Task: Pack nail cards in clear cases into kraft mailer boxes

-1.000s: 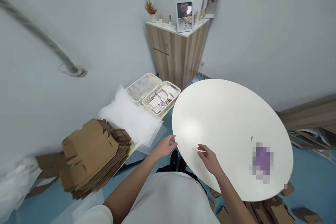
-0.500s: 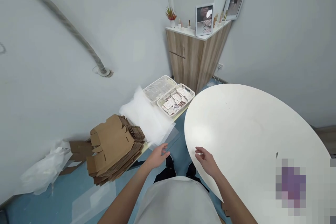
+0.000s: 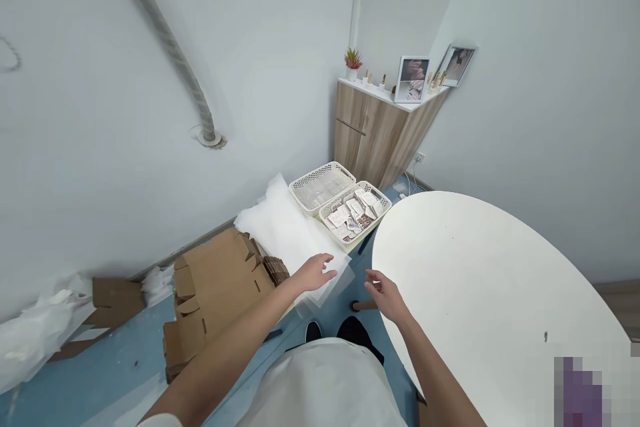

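My left hand [image 3: 314, 272] is held out over the near edge of a pile of white foam sheets [image 3: 285, 223], fingers apart and holding nothing. My right hand [image 3: 385, 295] hangs by the left edge of the round white table [image 3: 480, 267], its fingers curled loosely apart with nothing between them. Beyond my hands, a white basket [image 3: 385, 208] holds many small printed cards or packets. Beside it another white basket [image 3: 295, 187] contains clear plastic items. Flat brown cardboard boxes [image 3: 225, 280] are stacked left of the foam, partly behind my left forearm.
A wooden corner cabinet [image 3: 370, 130] carries a small plant [image 3: 353, 59], little bottles and picture frames [image 3: 413, 79]. White plastic bags [image 3: 40, 333] and loose cardboard [image 3: 117, 300] lie on the blue floor at the left. A pixelated patch covers the table's lower right.
The view has shifted, so the baskets and cabinet appear lower and further right. My left hand has moved over the foam's edge, and my feet have changed position.
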Tool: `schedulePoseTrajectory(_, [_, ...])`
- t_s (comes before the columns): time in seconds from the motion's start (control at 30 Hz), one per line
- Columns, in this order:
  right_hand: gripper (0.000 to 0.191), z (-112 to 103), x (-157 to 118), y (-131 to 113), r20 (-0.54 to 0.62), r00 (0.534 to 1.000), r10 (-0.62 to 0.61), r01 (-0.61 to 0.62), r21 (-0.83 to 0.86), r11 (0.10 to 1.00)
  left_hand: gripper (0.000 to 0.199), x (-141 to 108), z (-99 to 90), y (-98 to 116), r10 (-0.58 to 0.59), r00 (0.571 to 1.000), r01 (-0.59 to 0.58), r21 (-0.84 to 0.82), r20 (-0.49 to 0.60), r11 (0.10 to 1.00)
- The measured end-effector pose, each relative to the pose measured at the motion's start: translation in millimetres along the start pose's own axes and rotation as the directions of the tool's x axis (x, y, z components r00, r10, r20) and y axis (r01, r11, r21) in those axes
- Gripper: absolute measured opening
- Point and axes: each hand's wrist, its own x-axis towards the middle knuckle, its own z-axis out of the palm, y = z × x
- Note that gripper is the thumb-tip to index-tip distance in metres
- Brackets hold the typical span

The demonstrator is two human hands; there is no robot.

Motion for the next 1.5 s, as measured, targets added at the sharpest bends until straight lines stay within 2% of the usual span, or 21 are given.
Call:
schedulePoseTrajectory(0.17, [0.053, 14, 9, -14, -0.016, 0.998, 0.053, -0.053, -0.002, 0.999, 0.051, 24, -9.5, -2, 0.025, 1.000, -0.025, -0.030, 0.006, 0.999])
schedulePoseTrajectory(0.3, [0.065, 13, 31, -20, -0.032, 0.994, 0.105, -0.105, -0.006, 0.994, 0.053, 50, -11.1, -9, -0.019, 0.999, 0.022, -0.107, 0.032, 0.994])
schedulePoseTrajectory(0.43, [0.056, 10, 75, -25, -0.012, 0.992, 0.124, -0.124, 0.044, 0.991, 0.053, 80, -16.3, -12, -0.127, 0.992, 0.130, -0.170, 0.024, 0.977])
schedulePoseTrajectory(0.63, [0.046, 18, 164, -23, 0.041, 0.996, 0.076, -0.080, 0.126, 0.989, 0.050, 130, -35.2, -9, -0.239, 0.971, 0.236, -0.227, 0.014, 0.945])
schedulePoseTrajectory(0.73, [0.049, 23, 205, -18, 0.093, 0.990, 0.105, -0.114, 0.105, 0.988, 0.049, 158, -38.0, -11, -0.359, 0.930, 0.360, -0.379, 0.074, 0.852])
schedulePoseTrajectory(0.87, [0.042, 33, 241, -9, 0.178, 0.968, 0.176, -0.191, 0.072, 0.979, 0.052, 193, -29.8, -17, -0.504, 0.850, 0.473, -0.647, 0.156, 0.598])
schedulePoseTrajectory(1.03, [0.041, 44, 254, 6, 0.174, 0.965, 0.197, -0.205, 0.030, 0.978, 0.051, 221, -16.4, -23, -0.608, 0.765, 0.518, -0.766, 0.214, 0.381])
schedulePoseTrajectory(1.13, [0.045, 45, 258, 16, 0.187, 0.962, 0.199, -0.211, 0.046, 0.977, 0.051, 227, -12.7, -27, -0.625, 0.735, 0.537, -0.787, 0.261, 0.303])
schedulePoseTrajectory(1.37, [0.042, 47, 266, 28, 0.169, 0.959, 0.229, -0.258, 0.173, 0.951, 0.050, 228, -12.4, -29, -0.592, 0.753, 0.516, -0.815, 0.286, 0.262])
schedulePoseTrajectory(1.5, [0.042, 48, 267, 29, 0.148, 0.962, 0.231, -0.263, 0.249, 0.932, 0.048, 228, -18.8, -22, -0.603, 0.743, 0.518, -0.820, 0.290, 0.244])
